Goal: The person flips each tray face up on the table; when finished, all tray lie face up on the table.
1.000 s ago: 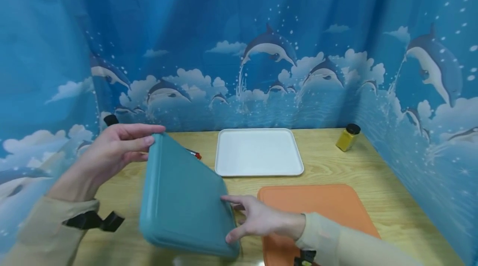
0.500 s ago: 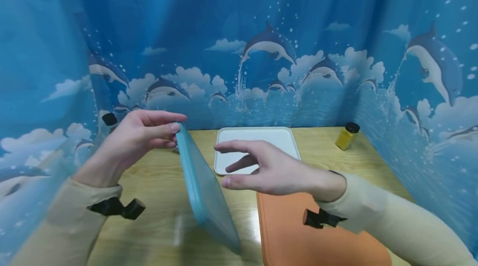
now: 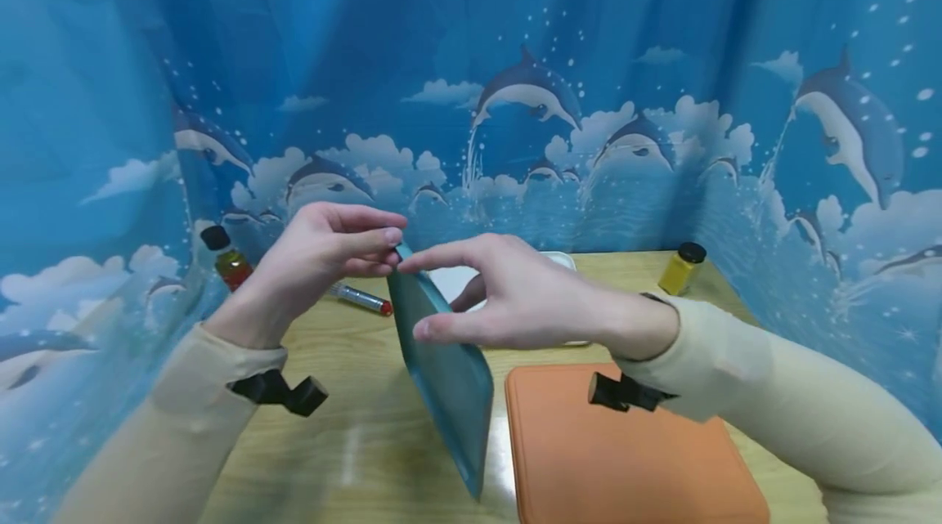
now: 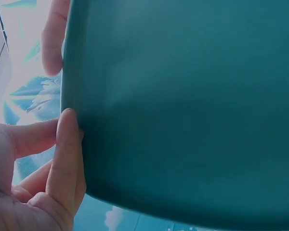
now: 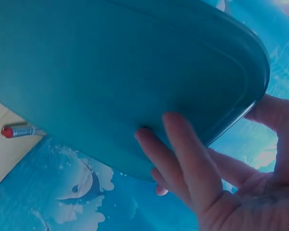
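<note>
A teal rimmed tray stands steeply on edge above the wooden table, seen nearly edge-on in the head view. My left hand pinches its upper corner between thumb and fingers; the left wrist view shows this hand at the rim. Across the tray's right side reaches my right hand, its fingers fairly straight and spread, with the index tip close to the left fingertips. In the right wrist view, the fingers of this hand lie over the tray's face, and its thumb is by the rim.
An orange tray lies on the table at front right. Behind my right hand is a white tray, partly hidden. A yellow jar stands at back right. At left are a black-capped bottle and a red-ended silver tube.
The teal tray has moved right and turned from showing its broad face to nearly edge-on, carried by my left hand. My right hand left its lower side and rose to its upper edge.
</note>
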Demonstrator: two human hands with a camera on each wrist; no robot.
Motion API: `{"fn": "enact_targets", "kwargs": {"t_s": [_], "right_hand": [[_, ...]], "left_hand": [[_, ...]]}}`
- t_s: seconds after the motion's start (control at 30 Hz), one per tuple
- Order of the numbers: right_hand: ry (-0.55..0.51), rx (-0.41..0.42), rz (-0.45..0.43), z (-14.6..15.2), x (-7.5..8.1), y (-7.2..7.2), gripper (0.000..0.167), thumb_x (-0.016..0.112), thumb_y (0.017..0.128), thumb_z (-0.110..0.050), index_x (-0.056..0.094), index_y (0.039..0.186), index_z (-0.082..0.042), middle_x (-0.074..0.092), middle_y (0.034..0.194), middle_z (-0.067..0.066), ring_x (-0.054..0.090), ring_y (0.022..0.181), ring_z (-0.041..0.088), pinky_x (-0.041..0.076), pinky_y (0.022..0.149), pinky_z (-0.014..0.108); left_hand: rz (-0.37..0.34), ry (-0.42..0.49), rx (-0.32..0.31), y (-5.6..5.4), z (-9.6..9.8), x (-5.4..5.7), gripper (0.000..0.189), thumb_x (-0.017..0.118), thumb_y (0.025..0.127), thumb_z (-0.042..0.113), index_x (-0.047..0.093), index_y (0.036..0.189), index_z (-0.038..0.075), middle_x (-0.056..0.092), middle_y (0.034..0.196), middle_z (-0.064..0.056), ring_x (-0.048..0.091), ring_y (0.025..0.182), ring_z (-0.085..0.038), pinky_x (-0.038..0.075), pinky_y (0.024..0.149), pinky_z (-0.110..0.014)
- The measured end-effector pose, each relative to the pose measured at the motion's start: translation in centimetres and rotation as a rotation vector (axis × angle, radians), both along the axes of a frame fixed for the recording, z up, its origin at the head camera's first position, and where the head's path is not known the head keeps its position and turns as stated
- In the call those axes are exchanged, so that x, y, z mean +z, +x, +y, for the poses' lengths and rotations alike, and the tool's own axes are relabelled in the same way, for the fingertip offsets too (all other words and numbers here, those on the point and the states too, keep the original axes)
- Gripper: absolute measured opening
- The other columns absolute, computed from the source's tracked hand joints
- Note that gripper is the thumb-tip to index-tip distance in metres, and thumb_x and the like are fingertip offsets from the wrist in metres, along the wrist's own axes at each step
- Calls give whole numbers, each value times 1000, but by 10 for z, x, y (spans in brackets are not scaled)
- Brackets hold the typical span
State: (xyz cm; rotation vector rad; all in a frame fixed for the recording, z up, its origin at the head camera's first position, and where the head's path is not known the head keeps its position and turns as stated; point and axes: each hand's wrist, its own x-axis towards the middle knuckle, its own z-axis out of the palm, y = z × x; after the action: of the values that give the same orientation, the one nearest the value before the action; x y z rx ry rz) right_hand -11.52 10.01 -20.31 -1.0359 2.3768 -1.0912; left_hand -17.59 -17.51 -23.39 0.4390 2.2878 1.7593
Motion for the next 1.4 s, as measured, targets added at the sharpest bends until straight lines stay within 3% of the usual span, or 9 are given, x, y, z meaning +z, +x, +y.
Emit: {"fn": "enact_targets", "kwargs": {"t_s": [0.07, 0.17, 0.33, 0.5, 0.57, 0.73, 0.93, 1.13, 1.4], "right_hand": [[14, 0, 8, 0, 2, -5, 58, 77, 106, -28, 62, 162, -19, 68, 162, 3, 86, 103, 11, 67, 79, 32], [59, 5, 41, 1, 5, -11, 55, 76, 103, -17, 66, 158, -18, 86, 107, 0, 81, 74, 8, 53, 60, 28], [155, -15, 133, 2, 11, -15, 61, 74, 96, -5, 68, 156, -16, 52, 51, -3, 49, 46, 10, 30, 51, 27], [167, -94, 180, 5, 11, -17, 64, 77, 91, -2, 70, 154, -13, 85, 101, 4, 57, 56, 11, 37, 54, 29], [142, -148, 166, 7, 9, -20, 63, 79, 91, -2, 71, 152, -13, 82, 133, 4, 59, 58, 13, 40, 54, 30], [2, -256, 120, 21, 3, -31, 60, 77, 91, 1, 74, 149, -12, 72, 156, 8, 50, 51, 19, 36, 51, 33], [-147, -342, 102, 40, -9, -36, 58, 70, 92, 2, 74, 148, -11, 73, 154, 13, 67, 60, 20, 41, 58, 36], [-268, -425, 37, 52, -27, -33, 54, 69, 94, 3, 75, 146, -8, 73, 153, 15, 88, 95, 28, 69, 83, 33], [-392, -531, 11, 58, -54, -29, 52, 69, 94, 5, 77, 144, -9, 77, 148, 13, 87, 109, 32, 72, 95, 45]], "left_hand": [[-1, 0, -3, -2, 4, 0, 42, 72, 112, 24, 70, 146, -1, 85, 98, 4, 84, 94, -12, 71, 94, -32], [-1, -2, 2, -5, 9, 0, 42, 73, 112, 25, 71, 146, 1, 85, 99, 3, 84, 93, -13, 71, 94, -33], [1, -1, 2, -9, 17, -1, 41, 74, 111, 25, 72, 146, 2, 85, 103, 2, 84, 95, -13, 71, 95, -33], [41, -11, -34, -9, 18, -1, 48, 74, 111, 28, 66, 155, 9, 83, 128, -8, 84, 106, -15, 71, 97, -35], [58, -30, -42, -7, 15, -2, 52, 74, 111, 31, 64, 158, 13, 79, 140, -12, 84, 112, -16, 71, 99, -38], [48, -112, -47, -1, -3, -14, 49, 72, 112, 30, 64, 155, 7, 73, 149, -21, 83, 120, -26, 71, 99, -44], [-26, -275, -24, 1, -34, -52, 53, 73, 112, 26, 61, 158, 3, 66, 156, -28, 76, 132, -37, 71, 99, -47], [-192, -333, 38, 11, -57, -118, 70, 73, 110, 23, 44, 170, 4, 42, 173, -36, 63, 145, -52, 69, 102, -53], [-305, 20, 60, 30, -59, -182, 74, 69, 109, 8, 32, 172, -6, 49, 164, -42, 76, 129, -32, 69, 103, -53]]}}
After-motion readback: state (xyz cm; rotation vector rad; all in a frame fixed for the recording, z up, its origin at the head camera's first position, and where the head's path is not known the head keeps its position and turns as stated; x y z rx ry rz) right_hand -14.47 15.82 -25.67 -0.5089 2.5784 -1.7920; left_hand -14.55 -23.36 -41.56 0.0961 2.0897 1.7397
